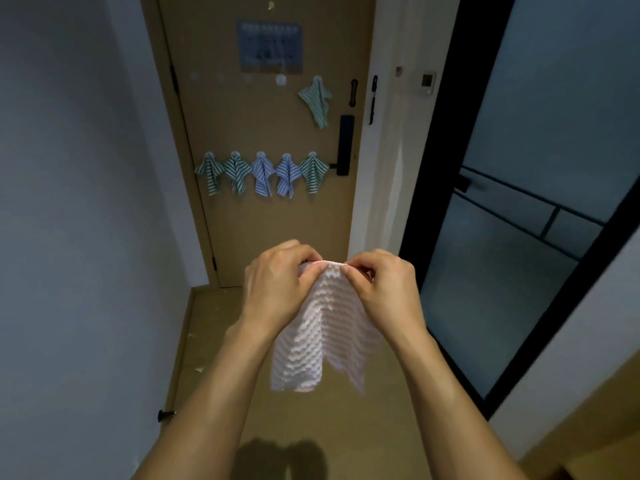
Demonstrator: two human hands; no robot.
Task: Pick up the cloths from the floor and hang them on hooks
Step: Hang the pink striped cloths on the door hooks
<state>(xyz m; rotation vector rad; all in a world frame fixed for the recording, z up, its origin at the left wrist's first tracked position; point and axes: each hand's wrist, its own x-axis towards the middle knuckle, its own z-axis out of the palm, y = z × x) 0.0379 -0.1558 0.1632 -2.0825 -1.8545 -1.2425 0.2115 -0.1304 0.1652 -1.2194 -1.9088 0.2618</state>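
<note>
I see six striped cloths (263, 174) already hung; my left hand (277, 285) and right hand (384, 289) pinch the pink wavy-textured cloth (318, 334), empty round white hooks (281, 79) waiting.

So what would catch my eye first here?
Both hands, the left hand and right hand, pinch the top edge of a pink cloth hanging in the foreground. Behind, on the door, five striped cloths hang in a row, one more above right.

I'm seeing a tan door (263, 216) standing at twelve o'clock, a grey notice (269, 46) showing near its top, a black handle (345, 145) sitting at one o'clock, and a dark-framed glass panel (519, 237) filling three o'clock.
</note>
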